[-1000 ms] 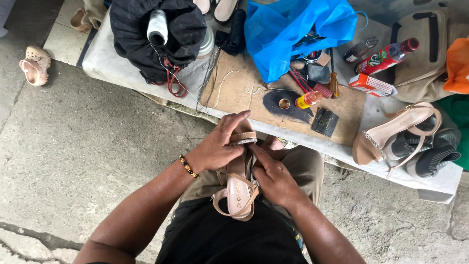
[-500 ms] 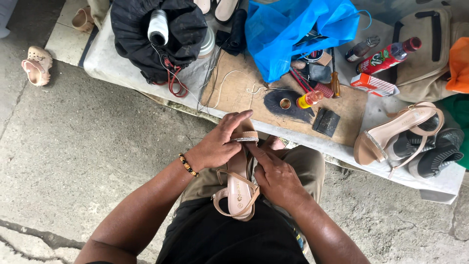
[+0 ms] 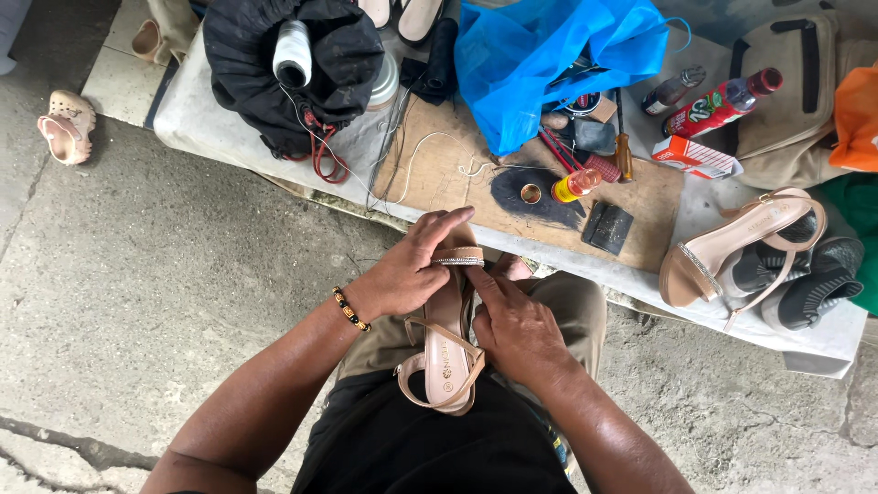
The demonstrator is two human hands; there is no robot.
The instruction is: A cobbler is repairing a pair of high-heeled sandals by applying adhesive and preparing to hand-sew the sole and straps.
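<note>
Concrete floor, low bench (image 3: pixel 219 137) covered in pale sheeting running across the top of the frame, a wooden board (image 3: pixel 457 178) on it. On the person's lap at 6 o'clock lies a beige strappy sandal (image 3: pixel 445 352), toe end pointing to 12 o'clock, ankle strap looped toward the body.

Left hand (image 3: pixel 402 274) is closed around the toe end, fingers folded over the front strap with its glittery trim; a beaded bracelet (image 3: pixel 350 309) sits on that wrist. Right hand (image 3: pixel 521 329) rests on the sandal's right edge, index finger pressed along the sole just under the strap; whether the thumb also pinches it is hard to tell.

Versus half a second ago almost nothing shifts: both hands sit in the same grip, the sandal in the same spot. Probably steady pressing on the strap joint, not repositioning.

On the bench at 1 o'clock: small orange-capped glue bottle (image 3: pixel 574 186), blue plastic bag (image 3: pixel 558 55). At 3 o'clock, the matching high-heeled sandal (image 3: pixel 732 252). At 11 o'clock, a white thread spool (image 3: pixel 294 53) on a black bag (image 3: pixel 283 82).
</note>
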